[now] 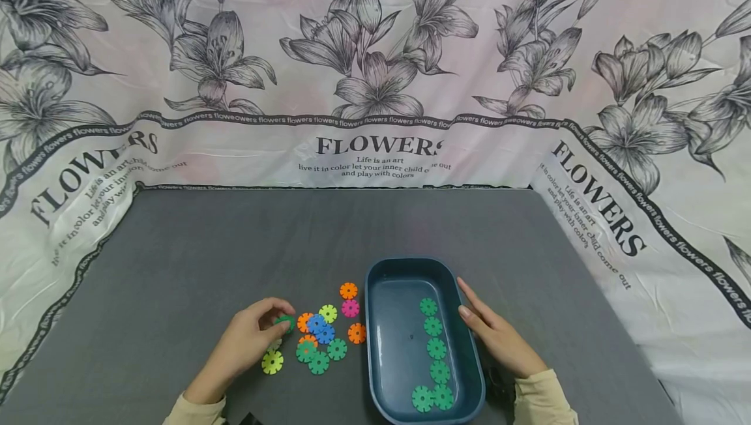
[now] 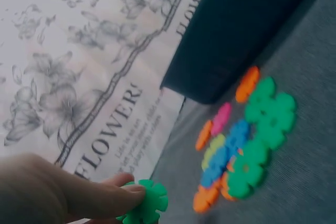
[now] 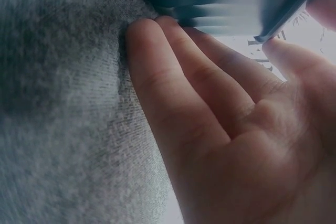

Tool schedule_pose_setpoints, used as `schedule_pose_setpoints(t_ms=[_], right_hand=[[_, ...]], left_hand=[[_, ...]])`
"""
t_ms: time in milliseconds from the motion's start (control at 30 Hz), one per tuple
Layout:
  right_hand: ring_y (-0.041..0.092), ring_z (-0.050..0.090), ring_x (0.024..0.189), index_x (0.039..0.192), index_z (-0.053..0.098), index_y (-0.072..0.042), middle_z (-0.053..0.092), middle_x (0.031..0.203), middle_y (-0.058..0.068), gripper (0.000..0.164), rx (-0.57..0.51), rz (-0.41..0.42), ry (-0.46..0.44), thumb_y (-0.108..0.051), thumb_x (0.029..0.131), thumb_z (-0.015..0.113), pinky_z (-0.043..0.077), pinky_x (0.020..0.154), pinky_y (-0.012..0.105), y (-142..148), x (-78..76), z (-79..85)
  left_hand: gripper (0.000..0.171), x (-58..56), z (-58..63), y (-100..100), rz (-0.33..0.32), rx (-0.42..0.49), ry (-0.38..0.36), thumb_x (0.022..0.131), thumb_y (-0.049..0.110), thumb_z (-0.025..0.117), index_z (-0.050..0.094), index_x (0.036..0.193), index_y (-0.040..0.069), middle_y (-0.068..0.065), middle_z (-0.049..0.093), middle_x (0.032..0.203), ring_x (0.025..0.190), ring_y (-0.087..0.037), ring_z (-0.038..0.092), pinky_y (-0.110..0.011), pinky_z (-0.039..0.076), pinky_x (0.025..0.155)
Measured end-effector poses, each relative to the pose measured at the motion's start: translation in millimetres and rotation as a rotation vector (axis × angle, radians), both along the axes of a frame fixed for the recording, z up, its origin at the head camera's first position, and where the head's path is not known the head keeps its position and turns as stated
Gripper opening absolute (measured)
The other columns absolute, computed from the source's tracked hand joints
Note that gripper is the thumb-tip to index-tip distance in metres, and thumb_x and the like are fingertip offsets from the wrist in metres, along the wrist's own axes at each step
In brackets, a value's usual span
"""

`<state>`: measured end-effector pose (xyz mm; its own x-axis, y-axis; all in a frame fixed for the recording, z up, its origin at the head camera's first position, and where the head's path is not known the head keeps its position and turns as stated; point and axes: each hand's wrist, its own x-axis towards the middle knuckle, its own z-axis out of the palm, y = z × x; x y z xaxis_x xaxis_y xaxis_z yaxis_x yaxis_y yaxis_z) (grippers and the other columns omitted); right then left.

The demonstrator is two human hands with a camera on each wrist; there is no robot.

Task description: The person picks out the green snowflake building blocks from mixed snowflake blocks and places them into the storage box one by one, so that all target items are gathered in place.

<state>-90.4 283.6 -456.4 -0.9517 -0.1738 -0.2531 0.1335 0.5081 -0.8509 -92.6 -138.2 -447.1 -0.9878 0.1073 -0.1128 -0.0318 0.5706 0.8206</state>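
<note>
My left hand [image 1: 249, 340] pinches a green notched plastic disc [image 2: 152, 203] between thumb and fingers, left of a loose group of similar discs. A yellow disc [image 1: 272, 362] lies just below that hand, with a paler one partly hidden under it. Against the outer right side of a dark blue tray [image 1: 394, 334] rests my right hand [image 1: 501, 340], its fingers [image 3: 163, 72] straight along the wall and thumb near the rim. Inside the tray, several green discs [image 1: 436, 349] form a line down the right side that turns left at the near end.
Between the left hand and the tray lie blue discs [image 1: 325, 334], green discs [image 1: 319, 363], orange discs [image 1: 356, 333], a pink disc [image 1: 350, 308] and a yellow-green disc [image 1: 328, 313], some overlapping. A flower-printed cloth [image 1: 375, 151] borders the grey table [image 1: 264, 236] at back and sides.
</note>
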Motion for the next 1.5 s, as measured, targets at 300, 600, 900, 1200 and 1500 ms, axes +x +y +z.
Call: schedule_pose_setpoints(t_ms=[300, 600, 900, 1200, 1500], right_hand=[[0.033, 0.037, 0.137, 0.151, 0.019, -0.042, 0.019, 0.158, 0.000, 0.058, 0.022, -0.004, -0.010, -0.048, 0.099, 0.045, 0.038, 0.104, 0.054, 0.6, 1.0, -2.0], [0.032, 0.036, 0.137, 0.151, 0.020, -0.041, 0.019, 0.158, 0.000, 0.059, 0.020, -0.002, -0.022, -0.049, 0.099, 0.045, 0.038, 0.103, 0.054, -0.1, -0.2, -2.9], [0.035, 0.038, 0.136, 0.152, 0.019, -0.039, 0.020, 0.158, 0.004, 0.058, 0.007, 0.026, -0.004, -0.046, 0.100, 0.044, 0.042, 0.099, 0.053, -1.6, -2.8, -2.1], [0.036, 0.040, 0.134, 0.151, 0.019, -0.041, 0.021, 0.158, 0.001, 0.056, 0.012, 0.020, 0.000, -0.047, 0.100, 0.043, 0.044, 0.097, 0.051, 1.4, -3.8, 2.4], [0.037, 0.039, 0.134, 0.151, 0.018, -0.042, 0.019, 0.158, 0.001, 0.056, 0.013, 0.027, 0.008, -0.045, 0.101, 0.042, 0.043, 0.099, 0.054, 1.8, -2.2, 1.1]], left_hand=[[0.018, -21.1, 22.1, 29.8, -0.079, 0.018, 0.028, 0.087, 0.009, 0.069, 0.070, 0.105, 0.014, 0.003, 0.066, 0.092, 0.079, -0.011, 0.060, -0.030, 0.049, 0.067], [0.023, -31.0, 36.0, 102.2, -0.424, 0.093, 0.063, 0.092, -0.001, 0.059, 0.069, 0.111, 0.007, -0.004, 0.062, 0.102, 0.076, -0.017, 0.064, -0.025, 0.050, 0.061], [0.020, -25.9, 30.5, 159.3, -0.635, -0.052, 0.094, 0.084, -0.006, 0.063, 0.073, 0.097, 0.005, -0.003, 0.068, 0.086, 0.068, -0.003, 0.053, -0.016, 0.046, 0.063], [0.015, -15.1, 28.4, 182.3, -0.681, -0.144, 0.103, 0.078, -0.006, 0.068, 0.074, 0.083, 0.006, 0.007, 0.058, 0.065, 0.056, 0.000, 0.045, -0.013, 0.040, 0.054], [0.019, -8.5, 16.0, 191.8, -0.739, -0.205, 0.076, 0.072, -0.008, 0.068, 0.073, 0.080, 0.008, 0.008, 0.054, 0.060, 0.053, 0.000, 0.042, -0.012, 0.035, 0.051]])
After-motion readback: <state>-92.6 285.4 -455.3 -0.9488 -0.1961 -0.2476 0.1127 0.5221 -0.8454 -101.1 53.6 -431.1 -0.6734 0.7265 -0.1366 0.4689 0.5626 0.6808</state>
